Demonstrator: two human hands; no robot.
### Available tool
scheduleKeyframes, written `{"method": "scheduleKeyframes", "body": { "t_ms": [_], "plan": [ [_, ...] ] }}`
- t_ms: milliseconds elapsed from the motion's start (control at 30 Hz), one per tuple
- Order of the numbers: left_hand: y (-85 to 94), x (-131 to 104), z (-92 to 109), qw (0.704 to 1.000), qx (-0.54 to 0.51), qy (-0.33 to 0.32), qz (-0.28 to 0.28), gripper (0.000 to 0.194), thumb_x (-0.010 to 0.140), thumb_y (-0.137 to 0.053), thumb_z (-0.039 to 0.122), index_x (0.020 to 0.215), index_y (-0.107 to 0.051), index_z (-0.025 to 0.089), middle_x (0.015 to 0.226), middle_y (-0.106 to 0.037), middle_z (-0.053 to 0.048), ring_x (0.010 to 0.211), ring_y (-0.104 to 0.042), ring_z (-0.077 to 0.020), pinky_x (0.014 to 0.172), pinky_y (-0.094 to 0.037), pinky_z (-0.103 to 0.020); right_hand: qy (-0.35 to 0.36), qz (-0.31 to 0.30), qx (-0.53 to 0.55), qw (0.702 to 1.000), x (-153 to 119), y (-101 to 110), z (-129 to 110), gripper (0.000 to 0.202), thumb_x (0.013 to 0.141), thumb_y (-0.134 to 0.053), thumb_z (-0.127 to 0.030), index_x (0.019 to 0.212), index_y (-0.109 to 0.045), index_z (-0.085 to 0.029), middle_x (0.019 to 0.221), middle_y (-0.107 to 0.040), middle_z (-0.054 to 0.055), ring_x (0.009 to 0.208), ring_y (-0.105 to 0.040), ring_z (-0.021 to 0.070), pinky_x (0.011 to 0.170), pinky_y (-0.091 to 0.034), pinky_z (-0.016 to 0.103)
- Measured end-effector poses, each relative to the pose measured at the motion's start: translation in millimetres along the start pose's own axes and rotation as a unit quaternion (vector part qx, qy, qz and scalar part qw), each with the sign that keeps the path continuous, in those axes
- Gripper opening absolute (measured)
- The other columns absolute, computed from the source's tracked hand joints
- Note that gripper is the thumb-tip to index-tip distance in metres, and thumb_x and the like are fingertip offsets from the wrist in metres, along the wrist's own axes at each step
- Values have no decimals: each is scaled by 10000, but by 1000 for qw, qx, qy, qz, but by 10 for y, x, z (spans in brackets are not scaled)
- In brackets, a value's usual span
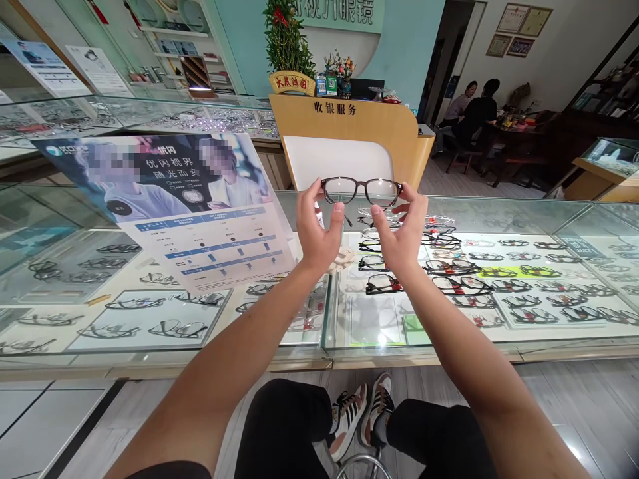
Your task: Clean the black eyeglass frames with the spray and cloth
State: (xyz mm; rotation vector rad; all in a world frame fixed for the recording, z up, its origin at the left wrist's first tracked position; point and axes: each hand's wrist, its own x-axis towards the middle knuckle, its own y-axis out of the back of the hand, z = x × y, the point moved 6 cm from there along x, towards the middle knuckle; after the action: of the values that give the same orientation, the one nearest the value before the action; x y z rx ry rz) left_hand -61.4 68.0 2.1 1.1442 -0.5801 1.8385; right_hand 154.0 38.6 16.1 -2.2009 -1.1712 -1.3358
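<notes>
Hands (320, 236) hold glasses (360, 183) above display case (389, 356) near leaflet (200, 216).

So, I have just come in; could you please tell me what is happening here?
A person sits at a glass counter and holds up a pair of glasses. The left hand grips one end of the frame, the right hand the other. Other glasses are displayed inside the counter, and a poster is on the left. Two people sit farther back.
</notes>
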Motion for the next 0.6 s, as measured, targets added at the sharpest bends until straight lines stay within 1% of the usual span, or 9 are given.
{"method": "scheduleKeyframes", "body": {
  "t_ms": [133,267,333,500,600],
  "plan": [
    [7,-1,17,1000,7,-10,5,707,1102,-612,746,1654,-526,312,1479,-648,-147,1358,-684,-312,1097,-588,-485,-20,-9,15,1000,-9,-15,9,733,1087,-655,-727,1668,-472,-319,1453,-636,145,1046,-710,266,1006,-645,555],
    [-7,-5,28,1000,-8,-9,2,710,1104,-593,757,1661,-497,328,1509,-619,-152,1366,-666,-302,1028,-626,-441,-41,-27,48,998,-28,-60,6,739,1106,-637,-695,1702,-425,-313,1582,-615,182,1139,-757,272,928,-665,485],
    [-9,-7,36,1000,-16,-8,4,704,1107,-586,754,1664,-489,335,1520,-605,-155,1375,-658,-299,981,-647,-417,-46,-34,69,996,-34,-83,-5,744,1110,-634,-678,1718,-402,-317,1620,-601,197,1192,-771,288,909,-669,476],
    [-16,-12,45,1000,-14,7,-1,735,1096,-570,789,1670,-477,341,1546,-575,-169,1439,-625,-312,915,-683,-383,-57,-38,85,994,-34,-99,-11,735,1114,-629,-657,1731,-392,-335,1626,-603,198,1265,-766,309,996,-675,522],
    [-14,-16,56,1000,-14,7,-1,733,1098,-569,786,1671,-474,339,1543,-571,-171,1440,-624,-310,905,-690,-371,-47,-33,77,995,-33,-84,-13,737,1119,-626,-655,1739,-394,-331,1635,-592,199,1297,-756,314,1043,-669,541]
  ]
}}
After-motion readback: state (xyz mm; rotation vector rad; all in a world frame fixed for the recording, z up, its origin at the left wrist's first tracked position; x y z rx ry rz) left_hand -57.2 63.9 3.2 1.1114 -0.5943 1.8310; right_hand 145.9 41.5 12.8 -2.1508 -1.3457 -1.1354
